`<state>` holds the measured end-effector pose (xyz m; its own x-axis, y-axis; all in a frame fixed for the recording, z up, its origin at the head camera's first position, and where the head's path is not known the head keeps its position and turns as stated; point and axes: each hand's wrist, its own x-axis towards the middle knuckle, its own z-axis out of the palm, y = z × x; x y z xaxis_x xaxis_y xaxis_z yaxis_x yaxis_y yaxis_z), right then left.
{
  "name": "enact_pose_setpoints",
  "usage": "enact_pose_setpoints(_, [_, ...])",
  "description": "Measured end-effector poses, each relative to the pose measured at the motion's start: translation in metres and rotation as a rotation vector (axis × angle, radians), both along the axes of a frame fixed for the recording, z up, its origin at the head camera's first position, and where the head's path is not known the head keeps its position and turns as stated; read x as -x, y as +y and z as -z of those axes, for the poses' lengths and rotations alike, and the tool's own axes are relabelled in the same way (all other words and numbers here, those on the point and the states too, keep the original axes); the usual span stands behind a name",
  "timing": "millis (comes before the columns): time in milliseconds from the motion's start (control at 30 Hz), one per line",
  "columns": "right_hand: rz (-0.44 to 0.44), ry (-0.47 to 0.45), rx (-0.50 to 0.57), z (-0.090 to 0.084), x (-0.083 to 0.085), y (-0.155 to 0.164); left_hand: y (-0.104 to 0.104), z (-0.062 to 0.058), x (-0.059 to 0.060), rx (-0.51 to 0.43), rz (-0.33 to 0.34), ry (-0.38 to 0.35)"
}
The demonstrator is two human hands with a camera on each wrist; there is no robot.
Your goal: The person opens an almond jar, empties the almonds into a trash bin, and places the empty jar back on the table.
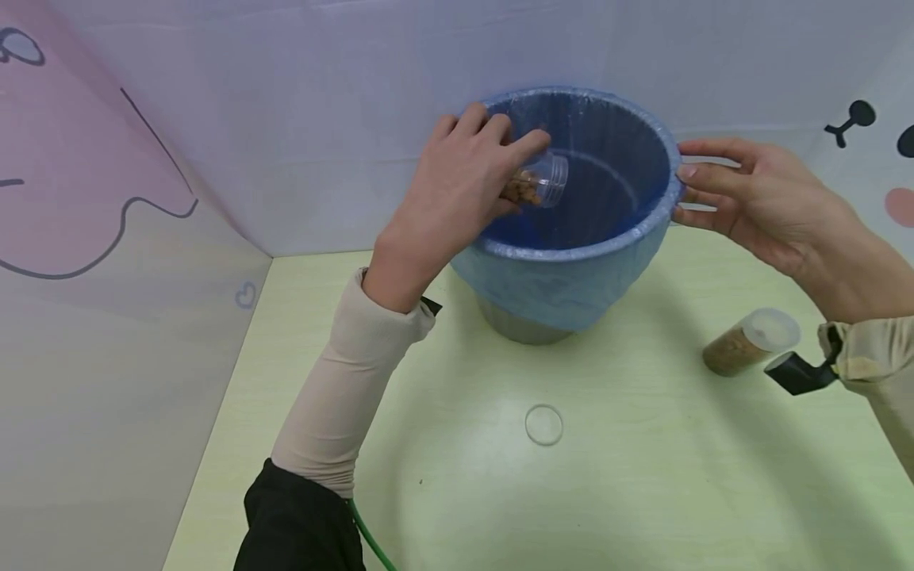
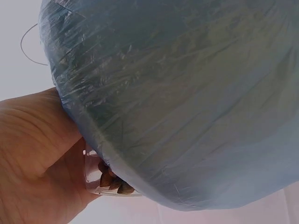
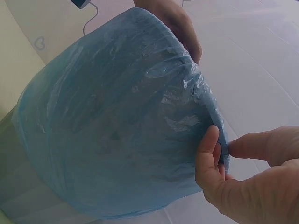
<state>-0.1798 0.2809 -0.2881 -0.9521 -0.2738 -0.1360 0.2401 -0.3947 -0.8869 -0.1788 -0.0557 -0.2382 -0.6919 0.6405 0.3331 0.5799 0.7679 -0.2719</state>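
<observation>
A bin (image 1: pixel 571 262) lined with a blue plastic bag (image 3: pixel 117 135) stands at the back of the pale green table (image 1: pixel 643 492). My left hand (image 1: pixel 464 182) grips a small clear jar (image 1: pixel 537 181) of brown pieces, tipped on its side over the bin's left rim with its mouth pointing inward. From the left wrist the jar (image 2: pixel 110 179) shows under the bag's edge (image 2: pixel 187 116), held in my left hand (image 2: pixel 37 158). My right hand (image 1: pixel 750 194) holds the bin's right rim, thumb and fingers (image 3: pixel 208 154) pinching the bag's edge.
A clear round lid (image 1: pixel 544 423) lies flat on the table in front of the bin. A second jar (image 1: pixel 750 341) with brown contents and a white lid lies on its side at the right. Walls close in at the left and behind.
</observation>
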Motion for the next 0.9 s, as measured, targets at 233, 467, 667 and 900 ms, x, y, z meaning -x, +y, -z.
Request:
enact_pose_setpoints(233, [0.002, -0.003, -0.005, -0.0004, 0.0001, 0.0002, -0.0022, 0.0014, 0.0005, -0.004, 0.0, 0.013])
enact_pose_setpoints(467, [0.007, -0.01, -0.012, -0.0012, -0.0001, 0.0006, -0.0054, 0.0027, 0.0013, -0.021, 0.003, 0.003])
enact_pose_setpoints(667, [0.011, -0.013, -0.016, -0.0012, 0.0008, 0.0009, -0.0068, 0.0022, 0.0013, -0.011, -0.01, -0.013])
enact_pose_setpoints(900, [0.012, -0.01, -0.022, -0.0012, 0.0006, 0.0011, -0.0061, 0.0023, 0.001, -0.007, -0.01, -0.008])
